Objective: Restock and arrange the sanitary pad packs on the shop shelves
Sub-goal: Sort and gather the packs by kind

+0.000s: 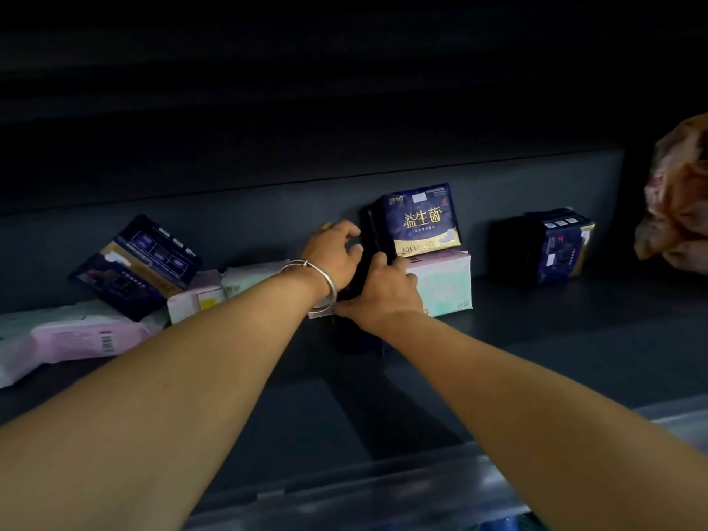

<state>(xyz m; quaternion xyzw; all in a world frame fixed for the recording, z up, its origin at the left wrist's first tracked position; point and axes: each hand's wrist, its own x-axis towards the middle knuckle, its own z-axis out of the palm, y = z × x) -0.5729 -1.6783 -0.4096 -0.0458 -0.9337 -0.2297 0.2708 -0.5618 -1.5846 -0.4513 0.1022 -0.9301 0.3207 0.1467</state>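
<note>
- Dark pack (366, 247), centre of frame: stands upright on the dark shelf (555, 331), just left of the navy pack (421, 220); gripped by both hands.
- Left hand (335, 251), bangle (320, 285) at wrist: fingers curled over the dark pack's upper left edge.
- Right hand (383, 289): fingers curled around the dark pack's lower right side.
- Navy pack: upright atop a pale mint pack (446, 285).
- Right of centre: navy pack stack (555, 243).
- Left of frame: tilted navy pack (141, 262), pink pack (84, 337).
</note>
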